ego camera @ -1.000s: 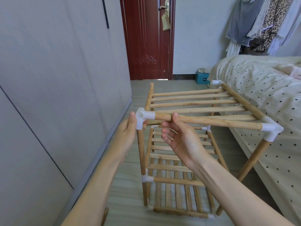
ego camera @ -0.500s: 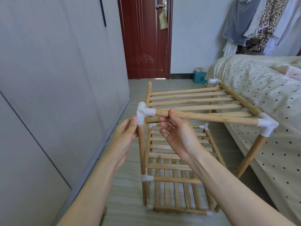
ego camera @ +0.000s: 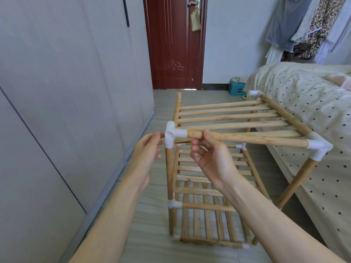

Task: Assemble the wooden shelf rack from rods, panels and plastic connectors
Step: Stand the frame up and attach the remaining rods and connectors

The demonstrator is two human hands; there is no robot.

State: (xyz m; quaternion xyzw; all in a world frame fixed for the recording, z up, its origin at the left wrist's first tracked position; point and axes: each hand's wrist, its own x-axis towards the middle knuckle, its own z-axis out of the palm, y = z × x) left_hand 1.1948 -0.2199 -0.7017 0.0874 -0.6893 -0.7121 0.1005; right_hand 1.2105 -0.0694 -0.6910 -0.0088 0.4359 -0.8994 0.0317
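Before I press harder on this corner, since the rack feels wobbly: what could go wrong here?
1. The far-left end of the top panel's side rod shows bare wood with no connector, so that corner may sag or slip out under pressure.
2. The left hand is only near the near-left connector, with no grip, so the post could twist.
3. The right hand merely thumbs the front rod; it could rotate or pull from its socket.

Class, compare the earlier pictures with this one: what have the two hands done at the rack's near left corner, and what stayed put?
The left hand has come off the white corner connector and hangs open beside it. The right hand still touches the front top rod with its thumb. The rack stands unmoved.
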